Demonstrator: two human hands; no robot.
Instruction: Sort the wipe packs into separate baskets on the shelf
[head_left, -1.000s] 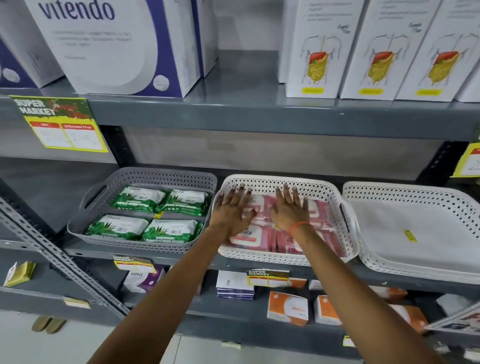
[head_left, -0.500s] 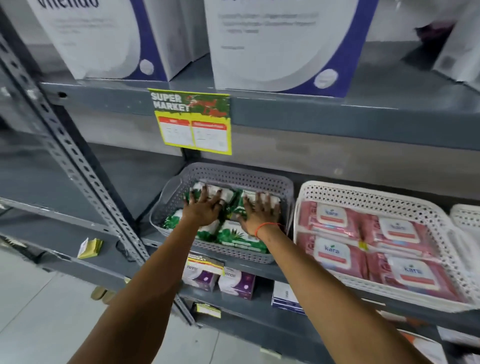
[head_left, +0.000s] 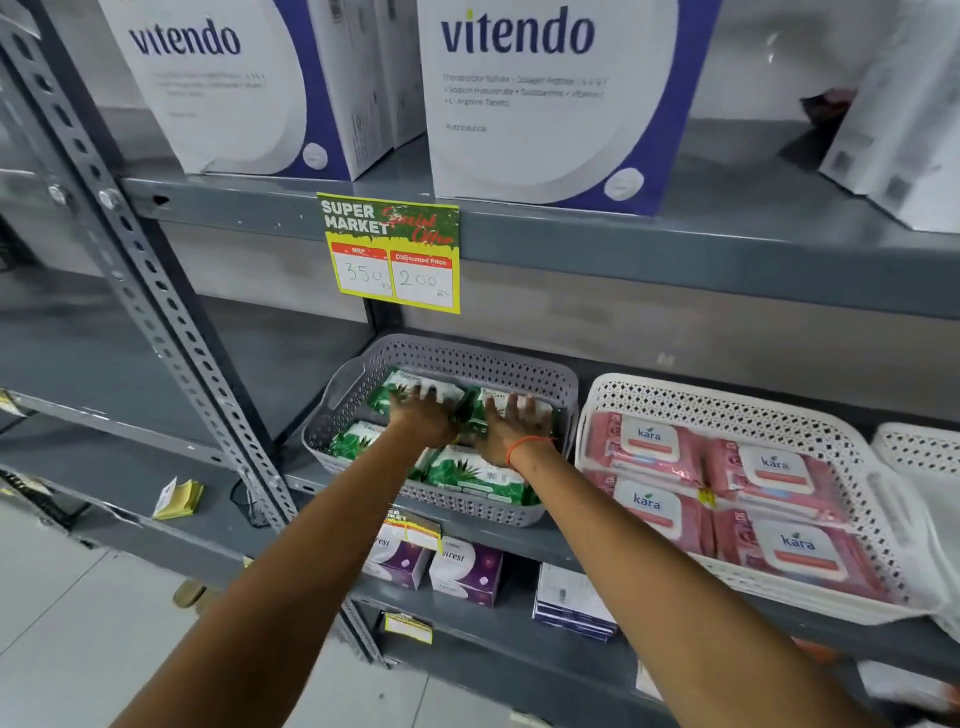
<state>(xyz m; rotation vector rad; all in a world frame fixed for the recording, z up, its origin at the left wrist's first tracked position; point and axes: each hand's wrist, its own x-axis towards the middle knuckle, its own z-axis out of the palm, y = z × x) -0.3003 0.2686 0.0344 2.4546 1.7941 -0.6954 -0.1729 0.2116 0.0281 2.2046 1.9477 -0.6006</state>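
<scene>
A grey perforated basket (head_left: 524, 374) on the middle shelf holds several green wipe packs (head_left: 470, 473). My left hand (head_left: 421, 418) lies flat, fingers spread, on the rear left pack. My right hand (head_left: 511, 428), with an orange band at the wrist, presses flat on the rear right pack. Neither hand grips anything. To the right, a white perforated basket (head_left: 727, 402) holds several pink "kara" wipe packs (head_left: 649, 449) lying flat.
Another white basket (head_left: 914, 447) shows at the right edge. Large "vitendo" boxes (head_left: 540, 98) stand on the shelf above, with a yellow price tag (head_left: 392, 254) on its edge. Small purple boxes (head_left: 465, 569) sit on the shelf below. A slotted upright (head_left: 156, 291) rises at left.
One second ago both hands lay on the pink packs in the white basket; they moved left onto the green packs. Since half a second ago the hands have barely shifted.
</scene>
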